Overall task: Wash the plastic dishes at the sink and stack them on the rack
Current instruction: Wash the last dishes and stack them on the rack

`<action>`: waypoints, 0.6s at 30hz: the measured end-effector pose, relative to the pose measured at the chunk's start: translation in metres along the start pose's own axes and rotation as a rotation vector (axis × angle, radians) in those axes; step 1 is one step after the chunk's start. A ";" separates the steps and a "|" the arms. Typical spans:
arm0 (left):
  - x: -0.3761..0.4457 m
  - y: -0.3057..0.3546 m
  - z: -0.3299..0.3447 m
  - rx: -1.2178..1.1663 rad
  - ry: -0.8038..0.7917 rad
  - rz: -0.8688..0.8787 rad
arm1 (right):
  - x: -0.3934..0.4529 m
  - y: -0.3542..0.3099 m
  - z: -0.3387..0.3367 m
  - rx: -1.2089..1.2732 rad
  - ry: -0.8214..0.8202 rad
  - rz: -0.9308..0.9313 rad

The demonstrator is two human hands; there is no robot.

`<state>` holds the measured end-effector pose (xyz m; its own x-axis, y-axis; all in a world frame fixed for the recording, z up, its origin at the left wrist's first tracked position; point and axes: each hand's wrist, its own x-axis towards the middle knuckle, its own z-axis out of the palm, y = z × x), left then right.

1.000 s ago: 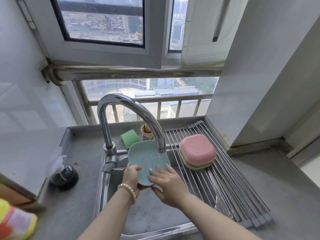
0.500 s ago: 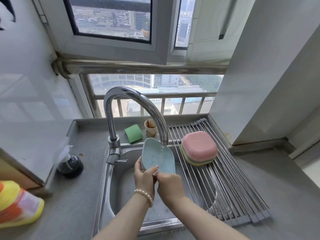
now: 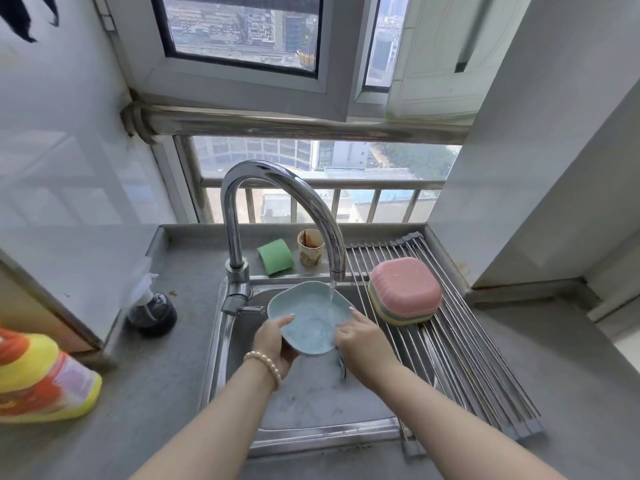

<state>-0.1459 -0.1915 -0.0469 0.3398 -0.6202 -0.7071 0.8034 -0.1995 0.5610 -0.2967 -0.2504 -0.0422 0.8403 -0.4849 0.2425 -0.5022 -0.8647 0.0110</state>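
1. Grey table (image 3: 156, 410) runs round a steel sink (image 3: 311, 403) under a window that looks out over city blocks.
2. Over the sink, a pale blue plastic dish (image 3: 308, 318) sits tilted beneath the spout, its hollow side up, and a thin stream of water from the chrome tap (image 3: 277, 188) lands inside it.
3. Her left hand (image 3: 273, 341) grips the dish's near-left edge, fingers curled beneath it and thumb over the rim; a pearl bracelet (image 3: 265, 363) circles that wrist.
4. Her right hand (image 3: 360, 336) holds the right rim, fingers bent around the edge.
5. Just right of the sink, a roll-up metal rack (image 3: 467, 358) spans the basin's side, and on it lies a stack of upturned dishes (image 3: 403, 289), pink on top with yellow and green edges showing below.
6. Behind the tap stand a green sponge (image 3: 275, 256) and a stained paper cup (image 3: 311, 247), near each other.
7. Left on the table sit a dark pump bottle (image 3: 152, 310) and, nearer me, a yellow and orange detergent bottle (image 3: 41, 379) lying on its side.
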 end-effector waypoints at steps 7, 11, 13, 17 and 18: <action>-0.002 -0.031 -0.007 -0.109 0.141 0.085 | 0.004 -0.013 -0.022 0.118 -0.084 -0.173; 0.003 -0.019 0.001 -0.088 0.085 0.140 | 0.002 -0.006 -0.024 0.175 -0.402 0.055; 0.004 -0.020 0.008 -0.046 0.030 0.152 | 0.006 -0.006 -0.019 0.119 -0.472 0.200; 0.005 -0.020 0.014 0.058 0.011 0.127 | 0.022 -0.008 0.001 0.082 -0.585 0.492; 0.005 -0.018 0.014 0.087 0.007 0.133 | 0.026 -0.010 0.007 0.060 -0.609 0.527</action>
<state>-0.1661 -0.2013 -0.0543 0.4441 -0.6400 -0.6270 0.7057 -0.1814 0.6849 -0.2683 -0.2551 -0.0423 0.4686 -0.8020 -0.3705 -0.8660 -0.4999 -0.0132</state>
